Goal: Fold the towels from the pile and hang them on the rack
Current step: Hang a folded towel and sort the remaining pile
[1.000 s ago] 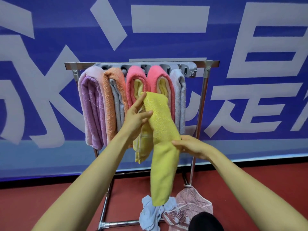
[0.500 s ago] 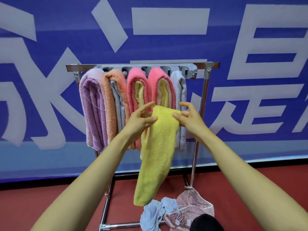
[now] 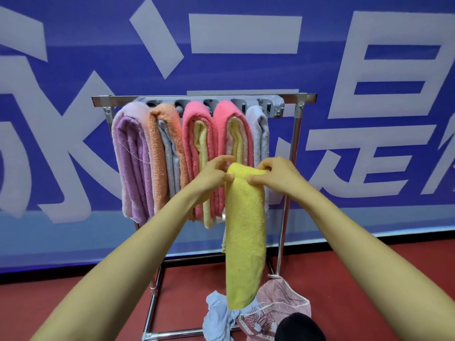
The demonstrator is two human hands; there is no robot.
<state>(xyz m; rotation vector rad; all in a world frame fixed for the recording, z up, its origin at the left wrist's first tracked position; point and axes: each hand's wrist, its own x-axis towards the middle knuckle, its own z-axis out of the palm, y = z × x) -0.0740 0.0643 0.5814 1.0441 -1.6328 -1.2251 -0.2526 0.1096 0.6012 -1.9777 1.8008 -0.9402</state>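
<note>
1. Since a second ago the right hand (image 3: 275,175) has risen from the middle of the yellow towel (image 3: 246,230) to its top fold; the towel now hangs straight in front of the rack (image 3: 302,97).
2. Both hands pinch that fold, the left hand (image 3: 211,174) opposite, fingers curled on cloth.
3. Folding looks finished; lifting it onto the rack seems next, with the pile (image 3: 221,313) at the rack's foot still waiting.

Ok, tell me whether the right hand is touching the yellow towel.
Touching. The head view shows the right hand pinching the top fold of the yellow towel, thumb on its front face; the left hand pinches the opposite edge.
</note>
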